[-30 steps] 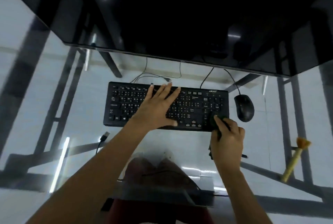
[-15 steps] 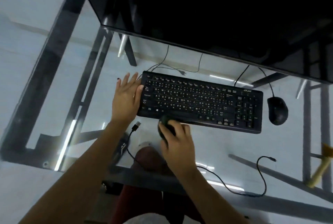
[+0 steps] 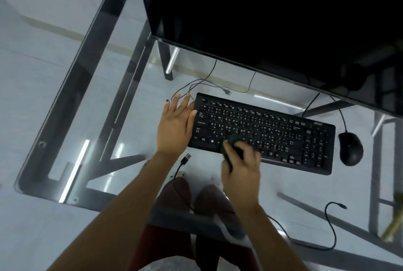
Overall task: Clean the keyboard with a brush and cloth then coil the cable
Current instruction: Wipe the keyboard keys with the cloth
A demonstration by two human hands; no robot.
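change vs 0.5 s ago: right hand (image 3: 241, 167) is further along the keyboard (image 3: 261, 133), now over the lower-left letter rows instead of at the front edge; left hand (image 3: 176, 124) is in the same spot at the keyboard's left end; view has swung a bit more left
change vs 1.0 s ago: right hand was at the numpad end, left hand lay flat on the middle keys; both are now at the left part
left hand: fingers spread, palm down on the glass table (image 3: 72, 118), thumb touching the keyboard's left edge
right hand: blurred, fingers curled around a dark brush (image 3: 231, 143); brush head is on the keys near the bottom-left rows
keyboard: black, lies flat on the table, angled, in front of the monitor (image 3: 272, 20)
cable: black cable (image 3: 181, 183) with USB plug (image 3: 186, 158) lies loose on the glass just in front of the keyboard's left corner, runs back toward the person, uncoiled
second cable: (image 3: 331, 227) loops on the table at lower right, loose end up
mouse: (image 3: 350, 147) just right of the keyboard, not touching
yellow tool: (image 3: 392, 225) at right edge, blurred, can't tell what kind
containers: can't make out any
cloth: can't tell where it is
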